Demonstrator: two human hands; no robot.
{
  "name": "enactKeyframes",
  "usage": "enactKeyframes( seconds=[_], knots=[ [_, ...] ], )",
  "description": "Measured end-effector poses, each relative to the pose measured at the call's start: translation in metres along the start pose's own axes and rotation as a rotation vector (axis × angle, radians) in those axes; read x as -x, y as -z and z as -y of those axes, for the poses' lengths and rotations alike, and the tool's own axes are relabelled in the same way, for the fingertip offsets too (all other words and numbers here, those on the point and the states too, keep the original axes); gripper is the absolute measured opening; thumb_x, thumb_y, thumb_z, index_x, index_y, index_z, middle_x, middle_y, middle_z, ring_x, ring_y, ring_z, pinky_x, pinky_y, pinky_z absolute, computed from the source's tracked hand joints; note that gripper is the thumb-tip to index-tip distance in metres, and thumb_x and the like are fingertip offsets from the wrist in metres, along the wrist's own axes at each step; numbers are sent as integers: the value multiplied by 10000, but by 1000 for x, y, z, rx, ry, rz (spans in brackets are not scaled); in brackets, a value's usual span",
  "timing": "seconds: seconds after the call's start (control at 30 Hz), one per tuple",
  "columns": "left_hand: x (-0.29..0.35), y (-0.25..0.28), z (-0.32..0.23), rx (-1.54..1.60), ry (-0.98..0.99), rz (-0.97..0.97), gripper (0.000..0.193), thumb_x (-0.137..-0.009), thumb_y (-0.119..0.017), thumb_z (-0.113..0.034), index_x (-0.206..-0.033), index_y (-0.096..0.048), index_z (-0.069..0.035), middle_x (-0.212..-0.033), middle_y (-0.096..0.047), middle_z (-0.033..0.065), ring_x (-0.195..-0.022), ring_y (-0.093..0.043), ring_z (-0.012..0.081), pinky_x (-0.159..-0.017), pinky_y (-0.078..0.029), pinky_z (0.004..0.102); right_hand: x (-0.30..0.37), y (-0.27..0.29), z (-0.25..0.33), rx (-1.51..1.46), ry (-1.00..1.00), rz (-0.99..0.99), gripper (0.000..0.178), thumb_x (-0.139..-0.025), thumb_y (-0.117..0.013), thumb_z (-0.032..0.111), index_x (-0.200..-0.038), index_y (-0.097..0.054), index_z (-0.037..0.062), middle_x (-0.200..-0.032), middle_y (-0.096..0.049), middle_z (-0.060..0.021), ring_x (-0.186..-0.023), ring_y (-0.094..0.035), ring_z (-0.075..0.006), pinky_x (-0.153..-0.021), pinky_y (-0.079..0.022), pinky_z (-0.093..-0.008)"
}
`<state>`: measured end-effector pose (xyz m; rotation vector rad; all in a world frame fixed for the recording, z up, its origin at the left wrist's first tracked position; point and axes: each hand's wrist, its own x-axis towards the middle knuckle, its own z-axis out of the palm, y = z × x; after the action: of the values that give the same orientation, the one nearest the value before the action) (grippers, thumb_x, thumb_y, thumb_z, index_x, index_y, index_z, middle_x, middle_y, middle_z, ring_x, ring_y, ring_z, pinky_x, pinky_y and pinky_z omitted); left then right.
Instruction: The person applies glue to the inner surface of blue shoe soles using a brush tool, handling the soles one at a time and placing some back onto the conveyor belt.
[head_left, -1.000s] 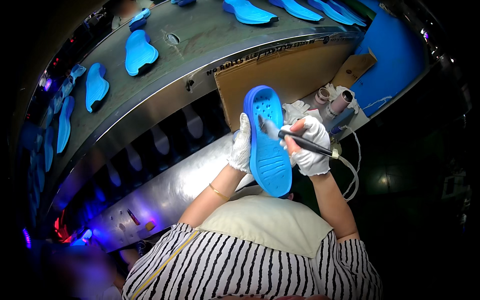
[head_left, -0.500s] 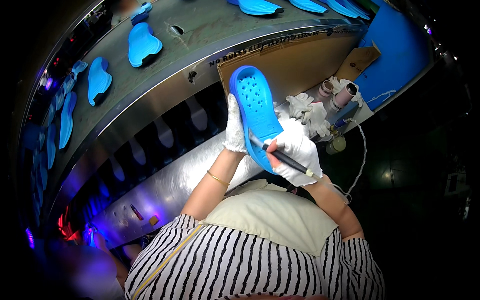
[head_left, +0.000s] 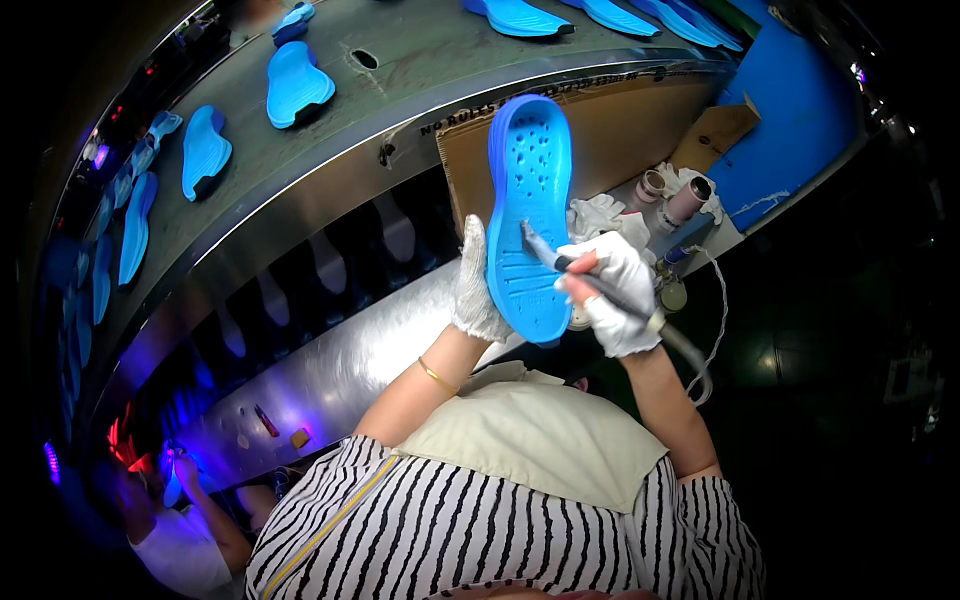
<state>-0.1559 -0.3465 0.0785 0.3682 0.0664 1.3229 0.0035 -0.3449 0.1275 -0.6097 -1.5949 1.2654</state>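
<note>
A blue shoe sole (head_left: 525, 290), with small holes toward its far end and ridges across its near half, stands nearly upright before me. My left hand (head_left: 476, 290), in a white knit glove, grips its left edge, thumb up; the other fingers are hidden behind the sole. My right hand (head_left: 618, 285), in a white glove with bare fingertips, holds a brush (head_left: 543, 247) by its dark handle. The brush tip rests at the middle of the sole's inner face. A pale hose runs from the handle's rear end.
Several blue soles (head_left: 298, 85) lie on the dark green conveyor belt (head_left: 400, 75) beyond. Below it are a cardboard sheet (head_left: 600, 130) and a metal ledge (head_left: 360, 360). Pink cups (head_left: 686, 200) and white gloves (head_left: 600, 215) sit at right. Another person (head_left: 190, 540) works at lower left.
The sole has tilted more upright and shifted slightly right. My right hand has moved right, and the brush tip now lies farther up the sole. Soles on the belt have shifted slightly.
</note>
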Motion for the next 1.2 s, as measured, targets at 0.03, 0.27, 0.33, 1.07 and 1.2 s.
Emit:
enactKeyframes(
  seconds=[0.03,0.27,0.33,1.07,1.2],
  knots=[
    [-6,-1,-3,-11,-23,10,858,-824,-395,-699,-1428,-250,-108,-1395,-365,195,-1199,-464,358,-1005,-396,499,-1,-9,-8,243,337,-6,113,-777,-635,2,-846,-550,32,-844,-594,-70,-697,-573,-123,-679,-462,-247],
    [-3,-8,-21,-85,-200,106,877,-815,-394,-707,-1445,-226,-120,-1436,-306,193,-1297,-344,376,-1072,-308,488,4,-6,4,154,81,19,142,-745,-647,-78,-846,-603,11,-870,-610,-95,-806,-602,-149,-712,-490,-246],
    [-5,-16,-21,-140,-215,105,890,-811,-393,-710,-1446,-219,-111,-1447,-286,193,-1311,-320,374,-1085,-284,487,10,-11,-6,181,154,36,152,-737,-658,-75,-846,-605,17,-878,-616,-93,-805,-606,-151,-718,-490,-250],
    [-13,-22,-54,-114,-67,202,776,-888,-382,-598,-1389,-307,-10,-1358,-391,257,-1200,-468,368,-1003,-407,443,-1,-10,-1,287,179,214,189,-671,-701,-69,-804,-636,47,-833,-618,-87,-789,-613,-171,-709,-487,-269],
    [-15,-11,-63,-147,-21,136,729,-903,-403,-557,-1351,-364,17,-1299,-460,250,-1143,-520,353,-970,-442,430,2,-4,-4,98,126,309,156,-674,-668,-49,-798,-629,37,-766,-629,-70,-687,-604,-157,-637,-481,-263]
  ],
)
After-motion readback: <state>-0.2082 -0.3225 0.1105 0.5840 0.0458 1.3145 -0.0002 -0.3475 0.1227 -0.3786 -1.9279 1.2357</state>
